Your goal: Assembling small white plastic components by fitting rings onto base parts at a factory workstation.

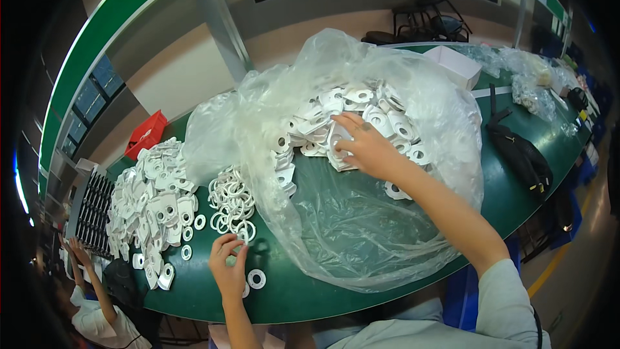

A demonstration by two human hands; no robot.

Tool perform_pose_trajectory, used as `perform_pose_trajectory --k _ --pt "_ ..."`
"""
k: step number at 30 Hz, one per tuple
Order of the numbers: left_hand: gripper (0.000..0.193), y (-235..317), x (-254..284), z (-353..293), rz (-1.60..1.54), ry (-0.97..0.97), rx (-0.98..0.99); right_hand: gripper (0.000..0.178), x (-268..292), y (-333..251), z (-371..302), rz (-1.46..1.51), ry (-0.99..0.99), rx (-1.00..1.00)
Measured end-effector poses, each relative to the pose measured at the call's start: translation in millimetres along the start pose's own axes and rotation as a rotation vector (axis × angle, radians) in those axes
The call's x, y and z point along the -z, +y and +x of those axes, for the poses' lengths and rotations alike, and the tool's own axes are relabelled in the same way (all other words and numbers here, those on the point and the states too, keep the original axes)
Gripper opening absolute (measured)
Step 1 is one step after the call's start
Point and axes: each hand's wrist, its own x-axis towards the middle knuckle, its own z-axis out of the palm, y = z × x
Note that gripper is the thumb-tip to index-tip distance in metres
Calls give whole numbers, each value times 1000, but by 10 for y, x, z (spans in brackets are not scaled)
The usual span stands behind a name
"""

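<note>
left hand (228, 268) pinching a white ring (245, 234) at the near edge of a ring pile (230, 199), right hand (365, 147), grip impossible to tell, curled over white holed pieces (378, 116) in a spread clear plastic bag (449, 136), green table (290, 304) beneath

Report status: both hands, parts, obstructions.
Left hand at white ring, grip unclear. Right hand at white plates, grip unclear. Loose clear bag around plates; nothing visibly blocking hands.
</note>
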Motion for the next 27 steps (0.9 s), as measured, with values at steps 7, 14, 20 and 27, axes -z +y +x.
perform_pose_trajectory --k 7,14,20,27 --pt "13 449 -187 210 -55 21 -129 34 114 -829 -335 186 -483 41" --pt "18 684 -933 394 0 -269 -531 57 -221 -748 -670 573 -254 -108" --pt "19 616 -1086 231 137 -467 -593 71 -252 -689 -735 741 -218 -209" --pt "26 633 -1091 191 180 -550 -579 66 -332 -663 -790 753 -153 -179"
